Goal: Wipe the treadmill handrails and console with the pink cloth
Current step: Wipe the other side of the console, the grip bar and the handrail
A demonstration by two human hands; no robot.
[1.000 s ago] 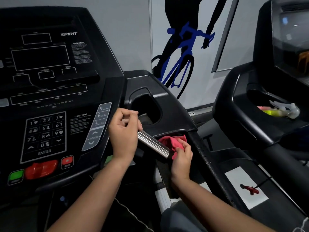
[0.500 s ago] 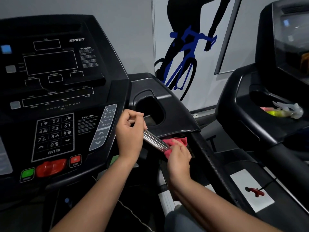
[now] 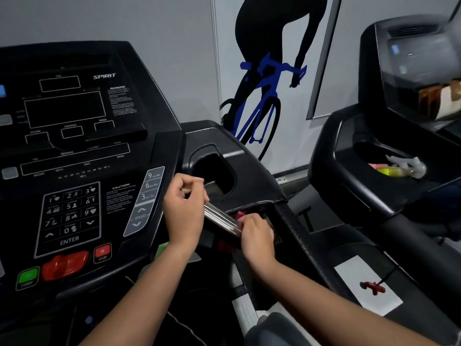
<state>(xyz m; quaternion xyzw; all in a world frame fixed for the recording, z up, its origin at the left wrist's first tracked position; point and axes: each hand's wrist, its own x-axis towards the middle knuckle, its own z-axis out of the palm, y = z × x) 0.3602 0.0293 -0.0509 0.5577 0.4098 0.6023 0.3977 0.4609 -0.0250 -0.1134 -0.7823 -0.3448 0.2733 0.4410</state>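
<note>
The black treadmill console (image 3: 74,151) fills the left of the view. A chrome handrail grip (image 3: 220,218) slants down to the right below its cup holder. My left hand (image 3: 184,213) grips the upper end of that grip. My right hand (image 3: 257,236) is curled over the lower end and holds the pink cloth (image 3: 240,215) against it. Only a small pink edge of the cloth shows above my fingers. The long black side handrail (image 3: 304,248) runs down to the right of my right hand.
A second treadmill (image 3: 389,201) stands close on the right, with a spray bottle (image 3: 404,167) lying in its tray. A red safety clip (image 3: 373,287) lies on a white label on the side rail. A wall with a cyclist graphic (image 3: 262,91) is behind.
My right hand has slid up the chrome grip with the cloth, which is now mostly hidden under my fingers. My left hand keeps its hold. The view has tilted up slightly.
</note>
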